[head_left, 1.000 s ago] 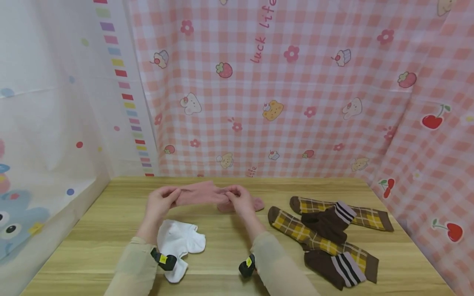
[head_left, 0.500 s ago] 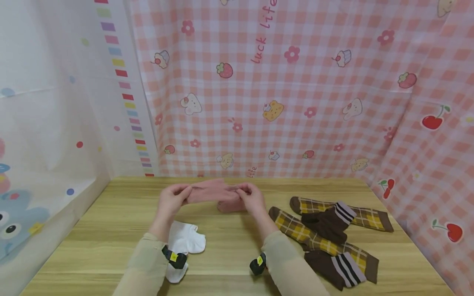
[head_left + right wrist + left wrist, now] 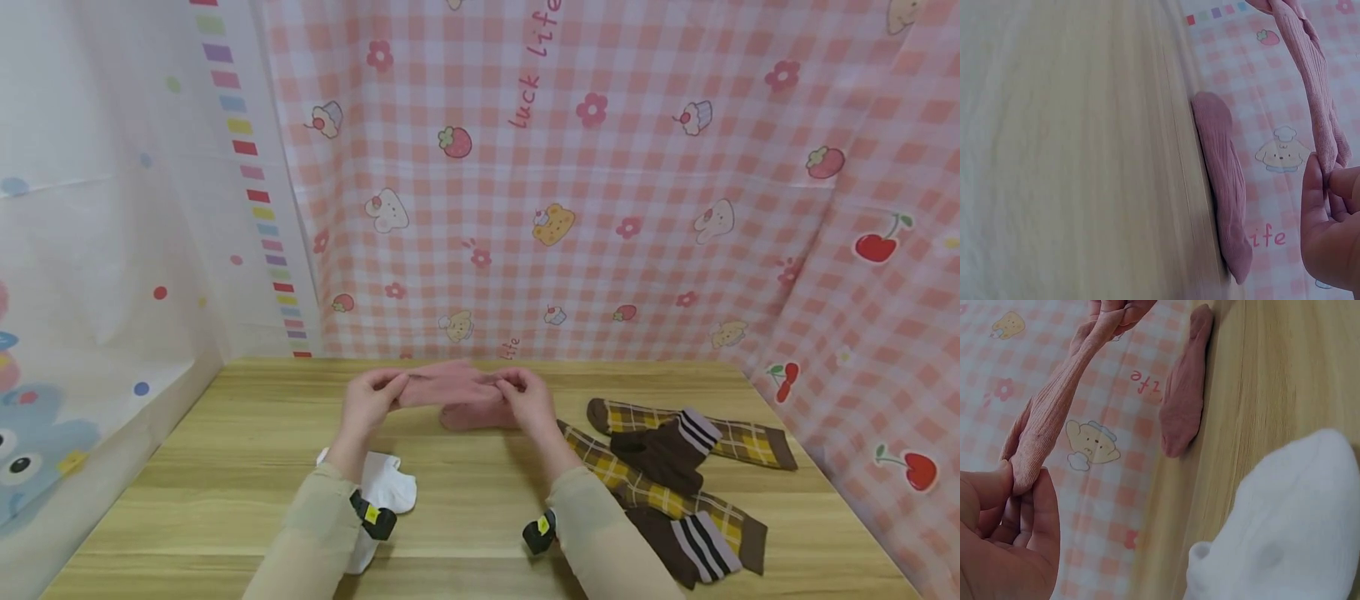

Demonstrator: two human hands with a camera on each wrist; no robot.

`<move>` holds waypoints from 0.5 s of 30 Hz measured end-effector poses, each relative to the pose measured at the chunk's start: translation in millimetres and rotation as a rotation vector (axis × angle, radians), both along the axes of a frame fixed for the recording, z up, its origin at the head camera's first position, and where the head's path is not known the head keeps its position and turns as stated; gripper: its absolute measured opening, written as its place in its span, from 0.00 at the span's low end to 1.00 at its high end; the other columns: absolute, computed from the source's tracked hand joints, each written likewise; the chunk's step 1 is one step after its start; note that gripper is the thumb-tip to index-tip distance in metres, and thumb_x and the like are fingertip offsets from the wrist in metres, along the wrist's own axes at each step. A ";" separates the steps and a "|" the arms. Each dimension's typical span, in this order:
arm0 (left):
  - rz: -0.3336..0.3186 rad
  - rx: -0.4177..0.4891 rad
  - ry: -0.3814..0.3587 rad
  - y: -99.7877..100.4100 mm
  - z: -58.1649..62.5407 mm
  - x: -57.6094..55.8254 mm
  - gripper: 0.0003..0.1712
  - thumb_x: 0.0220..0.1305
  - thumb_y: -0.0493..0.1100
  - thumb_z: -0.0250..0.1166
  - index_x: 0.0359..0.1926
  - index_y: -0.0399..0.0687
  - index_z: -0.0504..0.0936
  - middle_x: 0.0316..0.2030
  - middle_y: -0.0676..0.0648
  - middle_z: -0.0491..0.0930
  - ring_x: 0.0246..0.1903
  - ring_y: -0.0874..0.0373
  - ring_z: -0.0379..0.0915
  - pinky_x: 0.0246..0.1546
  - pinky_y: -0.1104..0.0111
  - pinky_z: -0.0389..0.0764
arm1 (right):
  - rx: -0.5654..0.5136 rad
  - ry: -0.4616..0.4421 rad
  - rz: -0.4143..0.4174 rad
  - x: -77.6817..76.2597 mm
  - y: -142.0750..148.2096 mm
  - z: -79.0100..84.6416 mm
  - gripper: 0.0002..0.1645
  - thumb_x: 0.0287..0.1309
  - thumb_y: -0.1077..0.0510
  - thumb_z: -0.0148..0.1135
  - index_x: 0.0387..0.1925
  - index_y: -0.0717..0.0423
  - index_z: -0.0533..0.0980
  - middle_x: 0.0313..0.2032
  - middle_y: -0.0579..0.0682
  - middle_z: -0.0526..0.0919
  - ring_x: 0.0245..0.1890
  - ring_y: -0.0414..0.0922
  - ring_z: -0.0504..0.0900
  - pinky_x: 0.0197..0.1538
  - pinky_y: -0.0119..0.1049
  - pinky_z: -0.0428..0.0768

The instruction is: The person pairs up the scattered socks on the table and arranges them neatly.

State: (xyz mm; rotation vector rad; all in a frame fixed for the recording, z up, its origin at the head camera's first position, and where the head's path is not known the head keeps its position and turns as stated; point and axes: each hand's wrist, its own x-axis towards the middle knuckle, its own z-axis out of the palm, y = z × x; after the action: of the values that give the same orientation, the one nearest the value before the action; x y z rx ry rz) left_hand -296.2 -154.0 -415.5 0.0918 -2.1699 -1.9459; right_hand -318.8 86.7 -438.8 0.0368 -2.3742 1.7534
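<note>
A pink ribbed sock (image 3: pixel 448 387) is stretched sideways in the air between both hands. My left hand (image 3: pixel 369 402) pinches its left end between thumb and fingers; in the left wrist view the pinched end (image 3: pixel 1030 464) shows a fold. The other end is pinched by my right hand (image 3: pixel 531 405), thumb against the fingers, as the right wrist view of the hand (image 3: pixel 1335 219) shows. Below the held sock, a second pink sock (image 3: pixel 476 417) lies flat on the table, partly covered by the right hand in the head view. White socks (image 3: pixel 390 483) lie under my left forearm, partly hidden.
On the right of the wooden table (image 3: pixel 465 517) lie yellow-and-brown plaid socks (image 3: pixel 742 442) and dark brown socks with striped cuffs (image 3: pixel 660 454), overlapping one another. A pink checked cloth (image 3: pixel 487 183) hangs behind the table's far edge, with a white printed cloth (image 3: pixel 105 208) at the left.
Both hands have moved to the right together with the held pink sock, keeping their pinch at its ends. The left forearm now covers more of the white socks.
</note>
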 end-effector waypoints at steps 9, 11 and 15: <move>-0.005 0.022 0.013 17.2 -5.6 -7.3 0.13 0.63 0.31 0.67 0.45 0.22 0.82 0.31 0.46 0.83 0.27 0.67 0.75 0.29 0.77 0.81 | 0.017 0.021 -0.029 -1.4 15.7 -4.0 0.05 0.64 0.65 0.63 0.40 0.61 0.82 0.36 0.52 0.83 0.33 0.43 0.80 0.39 0.35 0.80; -0.005 0.007 0.017 20.1 -7.8 -8.8 0.13 0.62 0.31 0.67 0.44 0.24 0.83 0.32 0.44 0.84 0.27 0.67 0.75 0.30 0.76 0.81 | 0.009 0.011 -0.033 -1.9 18.6 -5.0 0.05 0.64 0.65 0.63 0.40 0.61 0.82 0.37 0.52 0.83 0.34 0.43 0.80 0.39 0.34 0.80; 0.003 -0.036 0.013 25.6 -13.6 -12.1 0.12 0.62 0.34 0.68 0.43 0.27 0.84 0.35 0.41 0.85 0.28 0.66 0.76 0.31 0.75 0.81 | 0.023 -0.006 -0.048 -3.1 24.2 -8.0 0.05 0.64 0.64 0.64 0.40 0.60 0.82 0.38 0.52 0.83 0.37 0.44 0.80 0.40 0.34 0.80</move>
State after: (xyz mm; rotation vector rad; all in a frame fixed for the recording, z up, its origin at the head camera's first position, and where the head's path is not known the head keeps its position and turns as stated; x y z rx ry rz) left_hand -308.3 -128.4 -429.0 0.0761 -2.1951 -1.8997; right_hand -321.9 110.9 -446.8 -0.0230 -2.3789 1.7076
